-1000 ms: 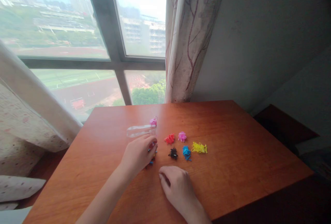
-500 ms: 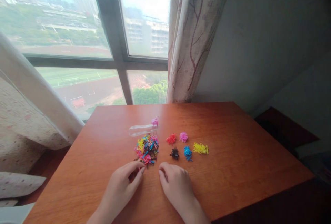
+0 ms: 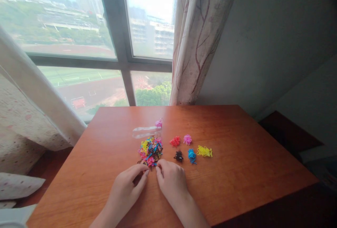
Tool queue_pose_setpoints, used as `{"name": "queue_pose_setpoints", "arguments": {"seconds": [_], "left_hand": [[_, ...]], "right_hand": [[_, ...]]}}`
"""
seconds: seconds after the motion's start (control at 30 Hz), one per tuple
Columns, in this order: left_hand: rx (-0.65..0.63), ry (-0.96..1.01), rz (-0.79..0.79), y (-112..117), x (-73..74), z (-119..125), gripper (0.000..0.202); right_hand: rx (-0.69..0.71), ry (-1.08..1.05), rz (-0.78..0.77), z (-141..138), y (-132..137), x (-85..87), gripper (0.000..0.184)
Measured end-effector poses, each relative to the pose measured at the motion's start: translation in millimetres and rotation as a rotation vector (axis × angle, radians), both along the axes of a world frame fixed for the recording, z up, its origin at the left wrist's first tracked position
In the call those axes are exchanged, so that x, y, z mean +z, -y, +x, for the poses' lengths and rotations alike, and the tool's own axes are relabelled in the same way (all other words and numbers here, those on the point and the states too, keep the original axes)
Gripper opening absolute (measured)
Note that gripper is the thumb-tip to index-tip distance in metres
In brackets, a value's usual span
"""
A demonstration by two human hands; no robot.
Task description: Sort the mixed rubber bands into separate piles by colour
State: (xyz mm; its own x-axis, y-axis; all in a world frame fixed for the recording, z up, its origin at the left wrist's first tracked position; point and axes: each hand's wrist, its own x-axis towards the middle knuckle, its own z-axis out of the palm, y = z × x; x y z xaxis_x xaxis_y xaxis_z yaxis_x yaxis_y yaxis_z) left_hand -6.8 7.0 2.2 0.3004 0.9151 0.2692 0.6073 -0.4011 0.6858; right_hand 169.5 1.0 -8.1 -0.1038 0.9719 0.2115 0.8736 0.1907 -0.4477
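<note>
A mixed pile of small colourful rubber bands [image 3: 150, 149] lies on the wooden table in front of me. At its near edge my left hand [image 3: 129, 184] is closed in a pinch, and whatever its fingertips hold is too small to make out. My right hand [image 3: 172, 179] is also pinched, with its fingertips at the pile's near right edge beside a blue band; I cannot tell what is between them. To the right lie single-colour heaps: red bands [image 3: 175, 141], pink bands [image 3: 187, 139], black bands [image 3: 178, 156], blue bands [image 3: 192, 156] and yellow bands [image 3: 204, 151].
Behind the mixed pile lies a clear plastic bag or tube [image 3: 146, 132] with a pink piece [image 3: 159, 123] at its right end. The wooden table [image 3: 250, 158] reaches back to a window and a patterned curtain [image 3: 196, 45]. Another curtain hangs at left.
My right hand has moved left and slightly forward to the mixed pile's near edge. My left hand stays pinched in nearly the same place. The view has shifted slightly.
</note>
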Motion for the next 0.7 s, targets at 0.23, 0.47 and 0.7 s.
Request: {"name": "queue_pose_setpoints", "arguments": {"seconds": [0.23, 0.47, 0.7], "left_hand": [[-0.007, -0.020, 0.002, -1, -0.5, 1, 0.018], [0.003, -0.062, -0.003, 1, -0.4, 1, 0.018], [0.001, -0.101, 0.010, 0, -0.5, 2, 0.018]], "right_hand": [[0.008, -0.028, 0.022, 3, 5, -2.2, 0.012], [-0.018, -0.132, 0.051, 22, 21, 0.1, 0.013], [-0.137, -0.148, 0.132, 62, 20, 1.5, 0.027]]}}
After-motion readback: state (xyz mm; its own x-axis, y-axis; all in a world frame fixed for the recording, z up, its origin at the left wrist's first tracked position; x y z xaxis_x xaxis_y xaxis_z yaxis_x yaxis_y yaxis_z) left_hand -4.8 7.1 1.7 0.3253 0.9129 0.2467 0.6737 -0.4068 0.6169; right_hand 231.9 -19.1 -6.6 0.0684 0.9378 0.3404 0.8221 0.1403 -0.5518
